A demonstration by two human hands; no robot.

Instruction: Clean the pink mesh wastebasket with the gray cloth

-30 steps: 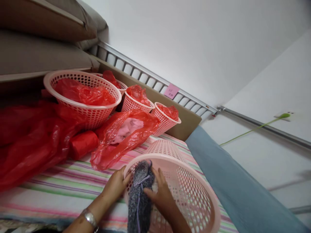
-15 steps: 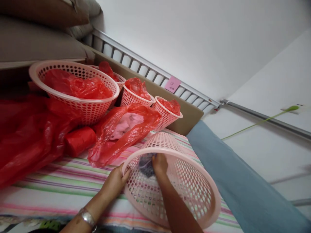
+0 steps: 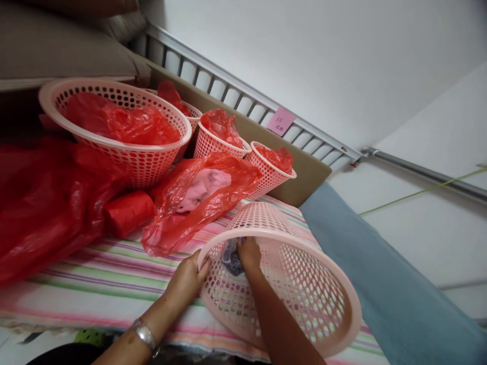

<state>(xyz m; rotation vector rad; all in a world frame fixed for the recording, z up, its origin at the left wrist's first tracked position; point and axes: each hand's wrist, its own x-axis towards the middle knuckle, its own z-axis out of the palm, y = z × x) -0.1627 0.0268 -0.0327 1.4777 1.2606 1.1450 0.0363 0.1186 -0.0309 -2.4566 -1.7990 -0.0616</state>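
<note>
A pink perforated plastic basket lies tilted on its side on the striped sheet, its mouth facing me. My left hand grips the basket's rim at the left, thumb inside. My right hand reaches inside, its fingers closed on a crumpled dark grey-blue cloth against the inner wall. Part of the cloth is hidden behind that hand. Just beyond the basket, an opened red plastic bag lies with a pink cloth in it.
A large pink basket and several smaller ones, such as the small basket, stand behind, with red bags inside. At left are a red bag roll and loose red plastic. A metal railing with a pink note runs behind.
The view has shifted slightly. My right hand rubs the cloth along the basket's inside wall, the cloth now looking more bunched. My left hand keeps its hold on the rim.
</note>
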